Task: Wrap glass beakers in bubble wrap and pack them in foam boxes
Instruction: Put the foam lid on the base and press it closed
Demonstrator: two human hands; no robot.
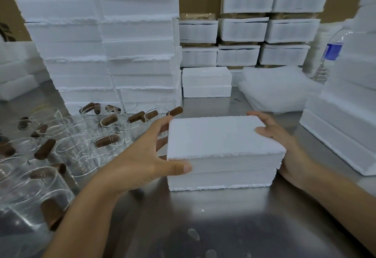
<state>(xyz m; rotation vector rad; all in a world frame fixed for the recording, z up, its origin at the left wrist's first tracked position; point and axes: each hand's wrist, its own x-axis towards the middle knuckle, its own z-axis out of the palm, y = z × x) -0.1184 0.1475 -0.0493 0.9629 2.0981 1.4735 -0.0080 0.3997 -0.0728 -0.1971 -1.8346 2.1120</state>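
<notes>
A closed white foam box (pixel 221 152) sits on the steel table (pixel 203 217) in front of me, its lid on. My left hand (pixel 150 156) grips the box's left end, thumb across the front seam and fingers behind the side. My right hand (pixel 284 141) grips the right end, thumb on the lid's top and fingers round the far corner. Several glass beakers with brown wooden handles (pixel 81 141) crowd the table to the left. A stack of bubble wrap sheets (pixel 278 89) lies behind the box to the right.
Tall stacks of foam boxes (pixel 114 40) rise at the back left, with one more closed box (pixel 206 82) in the middle. Taped boxes (pixel 262 30) fill the back right. More foam boxes (pixel 341 123) and a water bottle (pixel 330 54) stand at the right.
</notes>
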